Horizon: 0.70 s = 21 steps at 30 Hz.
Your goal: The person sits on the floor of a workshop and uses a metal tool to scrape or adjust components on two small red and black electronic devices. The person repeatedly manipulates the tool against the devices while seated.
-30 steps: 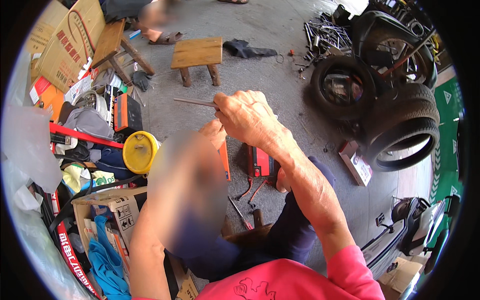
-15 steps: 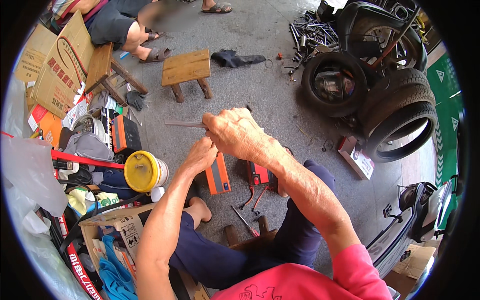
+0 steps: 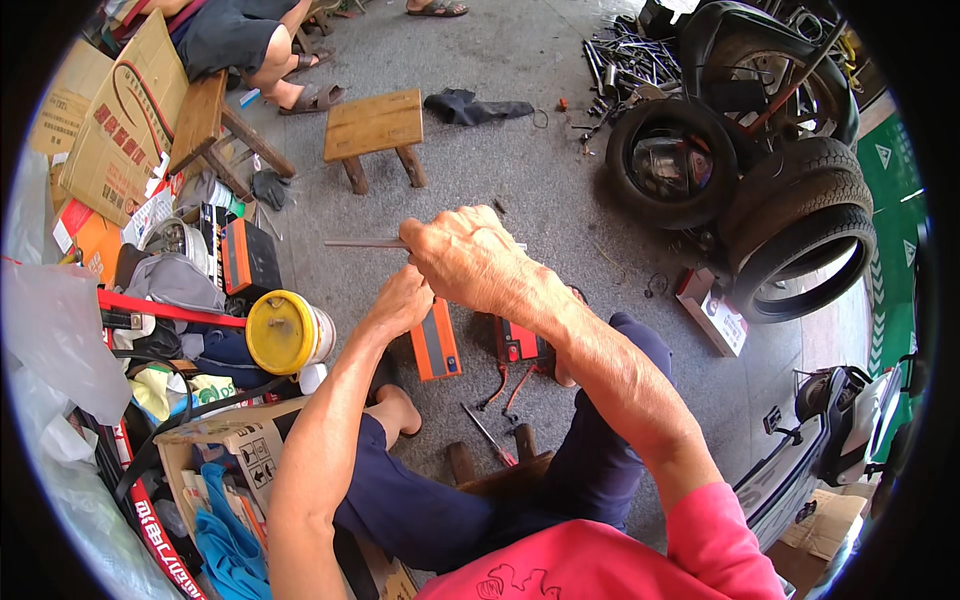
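Observation:
My right hand [image 3: 468, 252] is closed, palm down, over a thin grey metal bar [image 3: 362, 243]. The bar sticks out to the left of the fist, and a short tip shows on its right side. Just below, my left hand [image 3: 402, 302] is curled with its knuckles near the right hand; what lies inside its fingers is hidden. Beneath the hands on the floor sits an orange and grey battery [image 3: 436, 345], partly covered by the left hand. To its right is a red and black battery [image 3: 520, 340] with red leads [image 3: 497, 388], partly behind my right forearm.
A red-handled screwdriver [image 3: 488, 436] lies before my stool. On the left stand a yellow-lidded bucket [image 3: 282, 332] and an open carton [image 3: 220, 432]. Ahead are a wooden stool [image 3: 374, 124] and a seated person [image 3: 245, 50]. Tyres [image 3: 805, 255] and scattered tools [image 3: 632, 62] lie right.
Both hands keep nearly the same place and grip. The bar's short tip now shows more clearly to the right of my right hand. The whole view has shifted slightly.

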Tool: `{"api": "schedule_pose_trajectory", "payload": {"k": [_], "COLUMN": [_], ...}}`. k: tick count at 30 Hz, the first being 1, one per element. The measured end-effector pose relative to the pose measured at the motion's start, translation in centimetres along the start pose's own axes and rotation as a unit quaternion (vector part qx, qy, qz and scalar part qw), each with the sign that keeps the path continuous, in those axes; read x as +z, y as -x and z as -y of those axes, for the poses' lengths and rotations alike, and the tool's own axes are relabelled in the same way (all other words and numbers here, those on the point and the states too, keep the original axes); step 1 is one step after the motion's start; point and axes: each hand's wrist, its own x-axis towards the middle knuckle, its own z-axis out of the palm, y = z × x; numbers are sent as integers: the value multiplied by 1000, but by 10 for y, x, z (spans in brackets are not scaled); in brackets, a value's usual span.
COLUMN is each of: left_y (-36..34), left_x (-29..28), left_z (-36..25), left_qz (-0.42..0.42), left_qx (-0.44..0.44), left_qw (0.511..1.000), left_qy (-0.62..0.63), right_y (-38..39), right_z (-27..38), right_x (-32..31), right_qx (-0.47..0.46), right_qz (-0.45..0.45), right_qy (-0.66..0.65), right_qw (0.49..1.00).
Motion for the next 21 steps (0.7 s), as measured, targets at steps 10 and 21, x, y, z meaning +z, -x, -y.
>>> {"api": "schedule_pose_trajectory", "payload": {"k": [10,21], "left_y": [-3,-11], "left_x": [-7,-2], "left_z": [-8,2], "left_qz": [-23,-61], "left_qx": [22,8], "left_qw": [993,998], "left_qy": [-111,-19], "right_y": [-21,-28], "right_z": [-13,-15], "right_x": [-4,5], "right_qx": [-41,-13], "right_qz": [36,3], "right_qy": [-15,4], "right_qw": [998,1000]}}
